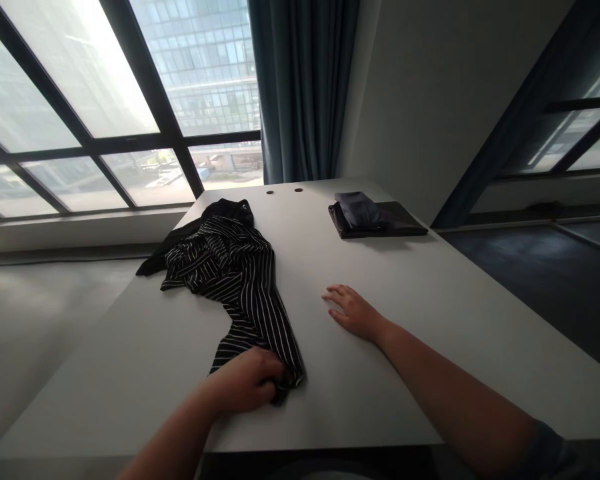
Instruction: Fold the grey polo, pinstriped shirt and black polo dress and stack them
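A black garment with thin white stripes (260,287) lies crumpled on the left half of the white table, its near end stretched toward me. My left hand (253,379) is closed on that near end, fingers curled into the cloth. The garment's exact kind is hard to make out among the folds. Behind it, partly covered, lies a plain black piece of cloth (177,235). My right hand (353,311) rests over the tabletop to the right of the striped garment, apart from it, with fingers spread and nothing held.
Folded dark clothes (380,217) are stacked at the far right of the white table (360,393). Two round cable holes sit near its far edge. A blue curtain (305,93) hangs beyond, beside large windows. A wall stands to the right.
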`<state>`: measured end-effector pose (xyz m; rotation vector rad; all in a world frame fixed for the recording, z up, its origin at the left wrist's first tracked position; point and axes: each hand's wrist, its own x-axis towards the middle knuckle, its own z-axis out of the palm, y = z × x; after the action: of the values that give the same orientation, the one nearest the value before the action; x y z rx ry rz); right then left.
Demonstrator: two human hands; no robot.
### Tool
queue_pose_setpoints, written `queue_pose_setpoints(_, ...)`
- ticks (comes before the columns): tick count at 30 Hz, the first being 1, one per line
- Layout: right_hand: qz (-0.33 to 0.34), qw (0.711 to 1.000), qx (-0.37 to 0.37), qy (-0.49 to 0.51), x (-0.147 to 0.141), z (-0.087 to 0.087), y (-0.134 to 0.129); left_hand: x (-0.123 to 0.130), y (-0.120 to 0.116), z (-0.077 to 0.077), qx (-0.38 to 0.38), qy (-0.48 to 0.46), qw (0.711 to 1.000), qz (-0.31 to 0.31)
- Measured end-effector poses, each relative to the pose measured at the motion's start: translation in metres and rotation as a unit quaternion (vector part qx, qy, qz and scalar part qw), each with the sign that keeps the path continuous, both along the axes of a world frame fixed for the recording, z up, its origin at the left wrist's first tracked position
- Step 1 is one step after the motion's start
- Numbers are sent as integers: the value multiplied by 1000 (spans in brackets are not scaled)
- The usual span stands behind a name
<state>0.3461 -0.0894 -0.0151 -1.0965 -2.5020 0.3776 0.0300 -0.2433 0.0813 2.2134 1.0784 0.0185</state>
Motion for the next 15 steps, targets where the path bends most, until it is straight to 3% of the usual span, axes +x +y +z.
queue_pose_setpoints(3, 23, 999, 39, 29, -9, -2, -3, -9, -19, 16, -102, 45, 994, -2)
queue_pose_setpoints(7, 52, 996, 67, 33, -27, -6, -2, -45, -35, 28, -127, 118, 979, 105)
queue_pose_setpoints(12, 91, 995, 46, 18, -76, -6, 21, -103, -60, 19, -106, 182, 952, 223)
queue_pose_setpoints(15, 80, 997, 19, 13, -120, -2, 45, -149, -74, 10, -62, 274, 898, 338)
